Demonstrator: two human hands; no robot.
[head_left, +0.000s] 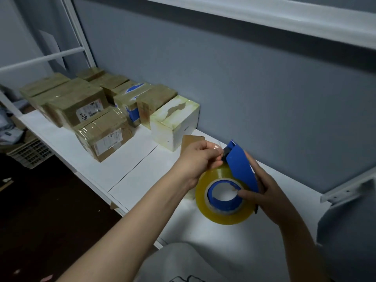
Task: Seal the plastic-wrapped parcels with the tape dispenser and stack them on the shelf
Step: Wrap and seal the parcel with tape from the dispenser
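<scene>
a: what's nearest?
b: grey clothing [183, 261] at the bottom edge, then two bare forearms reaching over the white shelf [142, 176].
a: and the hands?
b: the right hand [266, 192] grips the blue tape dispenser [241, 167], fingers curled round its back, thumb at the rim of the roll's blue core. the yellowish tape roll [221, 200] sits in it, held just above the shelf.
a: the left?
b: the left hand [198, 159] pinches the clear tape end [215, 148] at the dispenser's top, fingertips closed narrow.
a: beyond that?
b: a brown cardboard piece [190, 139] just behind the left hand, beside a white box [175, 123]. further left, the plastic-wrapped parcels [103, 139] sit packed together on the shelf, some stacked, several with labels. a pale crate [30, 153] sits below the shelf's left end. behind it all is a grey-blue wall [244, 78].
</scene>
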